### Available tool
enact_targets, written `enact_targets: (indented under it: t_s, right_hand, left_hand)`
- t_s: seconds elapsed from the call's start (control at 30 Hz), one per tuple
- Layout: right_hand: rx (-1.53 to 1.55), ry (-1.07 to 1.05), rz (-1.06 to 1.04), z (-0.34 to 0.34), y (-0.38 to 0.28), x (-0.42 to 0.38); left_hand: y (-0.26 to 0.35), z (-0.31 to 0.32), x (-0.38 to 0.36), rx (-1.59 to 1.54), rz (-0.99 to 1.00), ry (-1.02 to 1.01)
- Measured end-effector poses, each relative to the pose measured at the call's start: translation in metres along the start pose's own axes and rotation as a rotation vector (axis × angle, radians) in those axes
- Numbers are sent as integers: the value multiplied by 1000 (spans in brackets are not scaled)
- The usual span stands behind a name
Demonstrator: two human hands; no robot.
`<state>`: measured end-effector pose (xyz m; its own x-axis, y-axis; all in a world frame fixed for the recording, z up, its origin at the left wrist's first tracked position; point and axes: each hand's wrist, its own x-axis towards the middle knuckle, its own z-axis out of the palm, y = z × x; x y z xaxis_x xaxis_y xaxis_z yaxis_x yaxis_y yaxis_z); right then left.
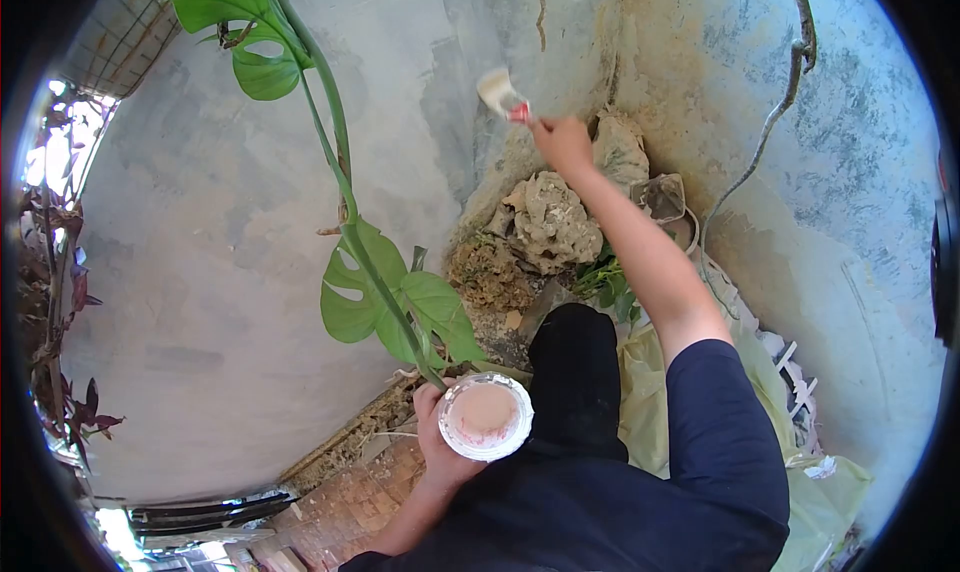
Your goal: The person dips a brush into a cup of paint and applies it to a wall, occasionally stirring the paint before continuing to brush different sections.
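My right hand [565, 146] is stretched forward, its fingers wrapped round the handle of a paintbrush [500, 94] with pale bristles and a red band. The bristles point up and left and overlap the grey wall [430, 132] near the corner in this view. Close to my body, my left hand [437, 440] grips a round white tub [526, 434] from its left side. Pale pinkish paint [486, 410] shows inside it, with smears round the inner wall. A thick green plant stem [385, 290] runs down to the fingers of my left hand.
Large split leaves [362, 282] hang in front of the wall. Rough rocks [553, 222] are piled in the corner below my right arm. A bare vine [775, 112] hangs down the right wall [840, 162]. Pale green plastic sheeting [645, 402] lies beside my leg.
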<state>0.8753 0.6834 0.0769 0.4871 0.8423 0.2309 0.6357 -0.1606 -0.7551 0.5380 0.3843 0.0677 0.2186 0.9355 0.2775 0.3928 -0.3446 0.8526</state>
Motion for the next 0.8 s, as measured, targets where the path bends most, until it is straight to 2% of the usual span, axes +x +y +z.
enact_targets:
  t_s: [0.1, 0.2, 0.27, 0.33, 0.5, 0.6, 0.7, 0.8]
  right_hand:
    - [-116, -100, 139, 22, 28, -8]
    - [-225, -122, 124, 13, 23, 11]
    - [-140, -156, 133, -19, -10, 32]
    - [-69, -115, 39, -67, -63, 44]
    - [155, 155, -193, -133, -134, 58]
    - [262, 254, -276, -116, -128, 56]
    - [238, 207, -245, -57, -94, 53]
    - [114, 9, -104, -27, -61, 17]
  left_hand:
    - [1, -1, 0, 0, -10, -14]
    - [2, -3, 1, -9, -4, -28]
    - [1, -3, -2, -27, -19, -26]
    - [-4, -2, -4, -44, -30, -14]
    - [0, -2, -4, -73, -20, -16]
    - [1, -2, -4, -75, -24, -19]
    - [4, -2, -4, -52, -26, -16]
    - [0, -3, -7, -36, -18, -9]
